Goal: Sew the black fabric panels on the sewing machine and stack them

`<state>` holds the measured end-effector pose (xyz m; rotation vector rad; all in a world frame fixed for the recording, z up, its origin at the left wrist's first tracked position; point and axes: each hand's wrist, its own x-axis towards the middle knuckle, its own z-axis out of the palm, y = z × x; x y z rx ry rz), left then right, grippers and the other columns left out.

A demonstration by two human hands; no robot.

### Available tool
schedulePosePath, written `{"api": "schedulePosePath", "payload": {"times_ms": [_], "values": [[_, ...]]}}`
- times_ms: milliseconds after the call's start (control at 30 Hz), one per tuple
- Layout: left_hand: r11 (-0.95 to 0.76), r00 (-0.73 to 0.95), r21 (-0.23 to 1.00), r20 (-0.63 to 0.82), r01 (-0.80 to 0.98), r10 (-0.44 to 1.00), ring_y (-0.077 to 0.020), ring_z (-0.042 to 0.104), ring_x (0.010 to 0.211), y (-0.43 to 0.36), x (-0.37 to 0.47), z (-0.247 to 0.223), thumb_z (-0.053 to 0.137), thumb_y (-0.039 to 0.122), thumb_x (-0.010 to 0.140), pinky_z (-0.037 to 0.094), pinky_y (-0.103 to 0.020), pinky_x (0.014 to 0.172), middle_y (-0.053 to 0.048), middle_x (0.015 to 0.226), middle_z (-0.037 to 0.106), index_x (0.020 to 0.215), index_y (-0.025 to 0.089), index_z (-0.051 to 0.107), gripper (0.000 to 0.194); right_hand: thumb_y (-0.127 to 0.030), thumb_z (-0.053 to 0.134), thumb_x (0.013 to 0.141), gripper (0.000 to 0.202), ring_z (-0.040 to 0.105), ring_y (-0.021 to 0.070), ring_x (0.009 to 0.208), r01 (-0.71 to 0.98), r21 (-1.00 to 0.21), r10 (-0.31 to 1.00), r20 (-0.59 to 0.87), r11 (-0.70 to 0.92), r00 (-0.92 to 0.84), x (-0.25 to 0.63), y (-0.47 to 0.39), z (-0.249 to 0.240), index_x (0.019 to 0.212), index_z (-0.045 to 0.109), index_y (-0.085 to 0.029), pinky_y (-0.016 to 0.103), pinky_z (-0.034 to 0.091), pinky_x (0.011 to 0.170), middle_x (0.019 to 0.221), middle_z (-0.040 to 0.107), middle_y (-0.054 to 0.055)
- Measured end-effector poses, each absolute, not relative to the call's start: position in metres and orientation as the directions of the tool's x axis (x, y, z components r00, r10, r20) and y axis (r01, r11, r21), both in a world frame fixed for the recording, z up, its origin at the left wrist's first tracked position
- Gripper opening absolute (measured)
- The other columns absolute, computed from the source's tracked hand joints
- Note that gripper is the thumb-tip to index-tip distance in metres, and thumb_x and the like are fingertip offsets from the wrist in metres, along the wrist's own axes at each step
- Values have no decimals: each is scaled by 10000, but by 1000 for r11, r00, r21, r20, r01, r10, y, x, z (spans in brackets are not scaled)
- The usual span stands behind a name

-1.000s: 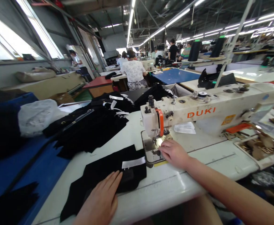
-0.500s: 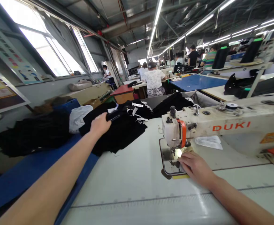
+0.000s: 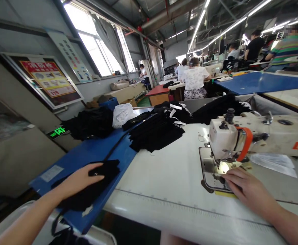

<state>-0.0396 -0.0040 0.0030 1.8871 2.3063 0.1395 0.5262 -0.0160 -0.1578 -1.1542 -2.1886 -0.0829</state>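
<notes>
My view has swung left, bringing the framed poster (image 3: pixel 52 77) fully in on the grey wall (image 3: pixel 40 13). Along the left edge of my white counter (image 3: pixel 169 173) runs a blue table (image 3: pixel 93 146). A sewing machine (image 3: pixel 279 132) stands at the counter's right. A black fabric pile (image 3: pixel 156 132) lies at the counter's far left corner; my left hand (image 3: pixel 80 178), there half a second ago, is now over black fabric pieces (image 3: pixel 85 197) at the blue table's near end, thumb and fingers parted; whether they grip I cannot tell. My right hand (image 3: pixel 249 189) stays at the needle plate (image 3: pixel 211 180), fingers bunched, their hold hidden.
</notes>
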Motion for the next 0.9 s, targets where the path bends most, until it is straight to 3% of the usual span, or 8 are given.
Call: {"api": "schedulePosePath", "payload": {"times_ms": [133, 300, 400, 533, 600, 733, 900], "values": [[89, -90, 51, 11, 995, 996, -316, 599, 1168, -42, -60, -28, 514, 546, 664, 411, -420, 1058, -159, 1248, 646, 1032, 157, 722, 575, -329, 428, 959, 304, 654, 212, 841, 766, -225, 714, 580, 603, -392, 527, -16, -160, 951, 716, -233, 339, 545, 743, 925, 691, 82], [77, -79, 25, 123, 997, 989, -298, 676, 1008, -40, -47, -34, 422, 453, 739, 480, -403, 975, -121, 1083, 729, 847, 204, 733, 413, -327, 438, 952, 302, 655, 214, 823, 774, -226, 718, 584, 592, -379, 529, -16, -161, 934, 723, -228, 347, 548, 736, 914, 694, 83], [202, -212, 78, 159, 976, 964, -287, 699, 905, -36, -43, -19, 430, 419, 755, 524, -374, 867, -92, 960, 758, 822, 216, 727, 366, -324, 438, 951, 302, 656, 208, 810, 771, -209, 703, 597, 601, -386, 529, -16, -159, 927, 723, -227, 338, 547, 723, 902, 696, 79], [468, -497, 167, 278, 868, 822, -288, 683, 786, -33, -38, 9, 462, 441, 799, 537, -373, 700, -75, 813, 747, 909, 184, 723, 383, -317, 427, 958, 306, 654, 199, 808, 773, -197, 698, 600, 603, -391, 527, -16, -157, 930, 717, -223, 323, 544, 719, 902, 693, 76], [493, -546, 235, 368, 838, 752, -297, 669, 786, -31, -29, 22, 455, 480, 818, 527, -385, 676, -79, 825, 733, 970, 155, 708, 439, -311, 430, 957, 299, 652, 198, 811, 774, -197, 699, 599, 601, -390, 527, -16, -157, 931, 715, -223, 321, 542, 722, 905, 692, 75], [278, -460, 418, 436, 865, 773, -256, 658, 801, -22, 17, 28, 504, 502, 769, 522, -365, 757, -35, 852, 719, 909, 190, 693, 391, -276, 446, 945, 276, 645, 202, 815, 777, -223, 721, 578, 589, -381, 525, -16, -156, 925, 715, -213, 329, 540, 729, 900, 689, 79], [-79, -42, 537, 209, 840, 977, -197, 643, 722, -10, 128, -29, 515, 439, 755, 518, -302, 708, -9, 765, 703, 738, 229, 667, 260, -179, 434, 926, 279, 620, 203, 809, 791, -268, 772, 526, 549, -358, 520, -17, -149, 912, 712, -197, 335, 521, 730, 860, 673, 81]]}}
